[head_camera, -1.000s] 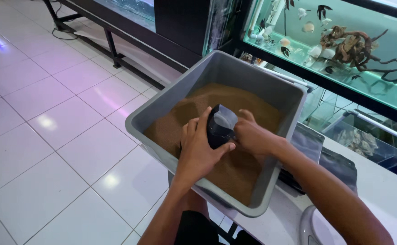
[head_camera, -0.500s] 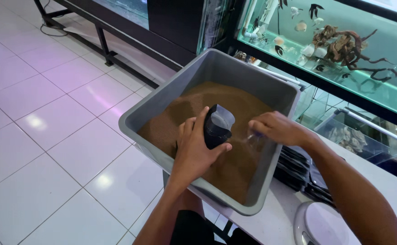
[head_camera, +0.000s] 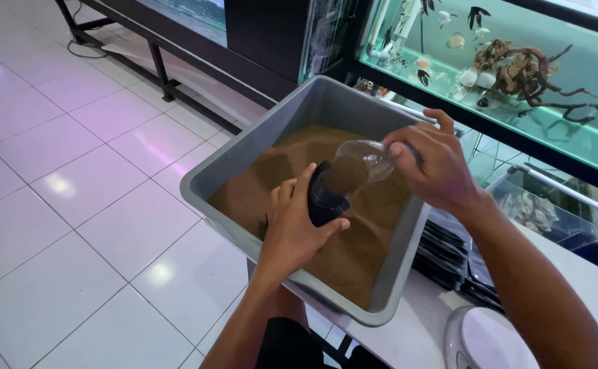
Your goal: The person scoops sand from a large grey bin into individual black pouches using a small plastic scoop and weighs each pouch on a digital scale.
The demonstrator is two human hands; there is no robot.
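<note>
A grey plastic tub (head_camera: 258, 140) filled with fine brown granules (head_camera: 353, 246) rests on a white counter. My left hand (head_camera: 292, 229) grips a small black pouch (head_camera: 326, 198) standing in the granules. My right hand (head_camera: 432, 160) holds a clear plastic scoop (head_camera: 357, 164), made from a cut bottle, tilted with its wide mouth over the top of the pouch. Brown granules sit inside the scoop.
A white round scale (head_camera: 490, 338) sits on the counter at the lower right, by a stack of black trays (head_camera: 449, 256). Behind the tub is an aquarium (head_camera: 517, 61) with fish and driftwood. A tiled floor (head_camera: 59, 191) lies to the left.
My right hand left the pouch, picked up the clear scoop with granules and raised it over the pouch mouth. My left hand stayed on the pouch.
</note>
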